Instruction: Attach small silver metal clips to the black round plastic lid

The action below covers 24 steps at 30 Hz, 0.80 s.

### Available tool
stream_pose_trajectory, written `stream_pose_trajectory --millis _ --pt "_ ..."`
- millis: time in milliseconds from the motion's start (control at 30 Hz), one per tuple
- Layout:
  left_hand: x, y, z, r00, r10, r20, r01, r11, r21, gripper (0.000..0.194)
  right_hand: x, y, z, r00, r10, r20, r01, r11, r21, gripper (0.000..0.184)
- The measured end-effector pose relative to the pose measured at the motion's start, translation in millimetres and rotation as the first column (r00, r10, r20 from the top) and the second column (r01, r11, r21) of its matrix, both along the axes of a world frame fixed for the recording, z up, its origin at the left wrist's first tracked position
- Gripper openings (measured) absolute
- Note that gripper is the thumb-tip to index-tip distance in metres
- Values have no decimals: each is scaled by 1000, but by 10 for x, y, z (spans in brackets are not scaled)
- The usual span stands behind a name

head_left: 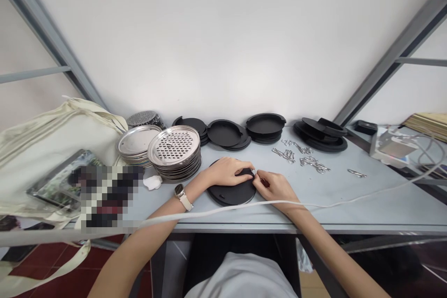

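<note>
Closest to me, past the person's grey shirt [244,279], a pale cable [251,204] runs slackly across the view, over both forearms and the near part of the table [342,212]. Just beyond it lies a round black disc [232,195], flat on the tabletop near the front edge, straight ahead of the person.

The left hand [226,171] lies across the disc's far half, palm down, its thumb and fingers reaching toward the right-hand rim; a watch [182,196] sits on that wrist. The right hand [275,187] comes in from outside that rim, fingers bunched against it. So the two sets of fingertips nearly meet at one spot on the disc's right edge, left hand above, right hand beside. Being round, the disc offers no long axis. A small bright bit shows between the fingertips, but I can't tell what it is or which hand grips it.

Farther off to the left stand a stack of perforated metal plates [177,149] and a stack of smooth metal plates [138,141]. Beyond the right hand lie scattered metal clips [310,163], and black trays [265,125] line the foot of the wall [223,32].
</note>
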<state>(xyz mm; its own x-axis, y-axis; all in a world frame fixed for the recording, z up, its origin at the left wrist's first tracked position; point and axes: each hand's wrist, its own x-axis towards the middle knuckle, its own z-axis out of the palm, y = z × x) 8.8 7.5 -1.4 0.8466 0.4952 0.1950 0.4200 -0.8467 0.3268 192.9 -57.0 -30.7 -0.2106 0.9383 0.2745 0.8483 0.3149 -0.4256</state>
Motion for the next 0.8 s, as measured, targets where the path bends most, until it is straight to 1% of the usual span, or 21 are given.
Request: stream_pose_trajectory --millis 300,567,667,800 --pt "-3 -9 20 1000 4 -3 -4 1000 -22 28 4 6 -35 999 -22 -29 23 999 36 31" --pt "-8 2 -5 1000 7 10 -7 1000 -21 28 1 3 -43 998 -28 -53 30 999 39 30" --pt "-4 0 -3 1000 1 -6 -1 1000 -10 28 4 -3 -40 995 -40 -93 45 998 51 30" --pt "4 -8 3 1000 -24 -19 25 999 28 26 19 1 -36 981 -87 -171 99 993 65 30"
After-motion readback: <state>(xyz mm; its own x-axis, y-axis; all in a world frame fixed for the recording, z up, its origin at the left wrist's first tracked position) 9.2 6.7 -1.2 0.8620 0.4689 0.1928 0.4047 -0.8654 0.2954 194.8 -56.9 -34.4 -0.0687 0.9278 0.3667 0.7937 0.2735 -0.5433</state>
